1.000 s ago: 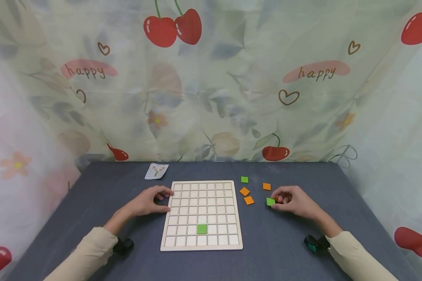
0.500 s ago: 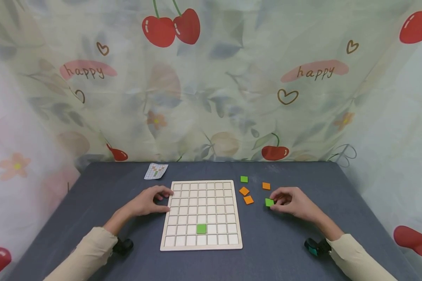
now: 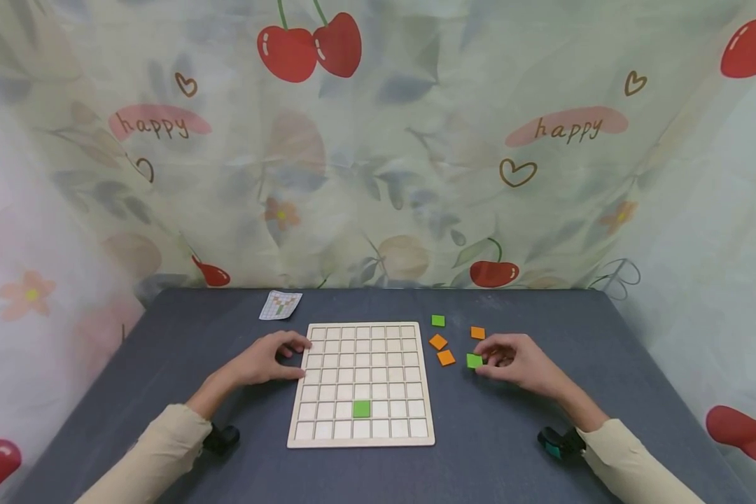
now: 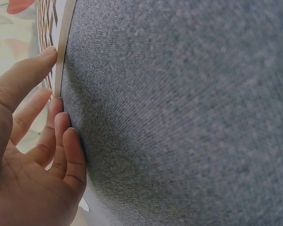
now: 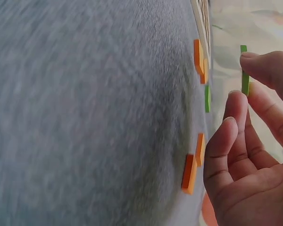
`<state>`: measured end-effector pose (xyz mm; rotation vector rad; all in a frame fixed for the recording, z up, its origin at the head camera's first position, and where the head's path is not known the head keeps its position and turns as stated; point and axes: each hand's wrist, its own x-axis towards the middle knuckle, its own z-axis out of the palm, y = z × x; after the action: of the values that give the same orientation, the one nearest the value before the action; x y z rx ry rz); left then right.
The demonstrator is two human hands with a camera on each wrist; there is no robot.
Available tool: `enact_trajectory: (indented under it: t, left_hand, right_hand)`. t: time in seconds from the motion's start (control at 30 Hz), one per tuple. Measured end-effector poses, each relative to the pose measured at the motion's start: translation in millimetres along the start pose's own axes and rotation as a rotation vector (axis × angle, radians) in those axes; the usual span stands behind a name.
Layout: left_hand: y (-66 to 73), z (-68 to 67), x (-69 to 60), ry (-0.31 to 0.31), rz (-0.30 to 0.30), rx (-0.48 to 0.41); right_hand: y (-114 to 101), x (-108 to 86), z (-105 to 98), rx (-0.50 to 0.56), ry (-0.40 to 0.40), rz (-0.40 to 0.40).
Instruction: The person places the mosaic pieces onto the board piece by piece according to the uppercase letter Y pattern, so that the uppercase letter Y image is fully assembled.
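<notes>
"What heads our list?"

"Table (image 3: 491, 455), beneath the board (image 3: 362, 378). Hazard: should its covering grip poorly, we judge the board could creep under a push. Covering grey-blue, finely ribbed weave."

"The board?"

"Hazard: a sideways knock might jog the seated green tile (image 3: 362, 409), though the raised dividers should resist. Pale, wood-like, rectangular, ruled into shallow square cells."

"Hands?"

"Left hand (image 3: 261, 360): thumb and fingertips rest against the board's left edge, fingers loosely bent, not wrapped round it. Hazard: with such slight contact, we could lose our steadying of it. Right hand (image 3: 519, 358), right of the board: thumb and fingertips pinch the held green tile (image 3: 474, 361), raised above the table. Hazard: a hold on so little surface could let the piece twist or drop."

"Card (image 3: 281, 306)?"

"Beyond the board's far left corner. Hazard: being thin, it could shift if brushed. Paper-like, edge curling, printed with a small coloured grid."

"Tiles, smallest?"

"Seated one: the board's middle column, second row from the near side. Right of the board: a loose green tile (image 3: 438, 320) and orange tiles (image 3: 446, 358), four by our right wrist view. Hazard: low fingers could scatter them. All thin, flat squares, crisp-edged; wood or plastic, we cannot tell."
</notes>
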<state>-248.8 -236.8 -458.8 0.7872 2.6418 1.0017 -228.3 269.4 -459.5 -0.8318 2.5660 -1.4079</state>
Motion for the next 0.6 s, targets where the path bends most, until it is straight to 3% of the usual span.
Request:
enact_trajectory:
  t: [0.6]
  left_hand:
    - [0.6, -3.0, -0.7, -0.009, 0.023, -0.011]
  right_hand:
    - [-15.1, 14.2, 27.3, 0.075, -0.067, -0.044]
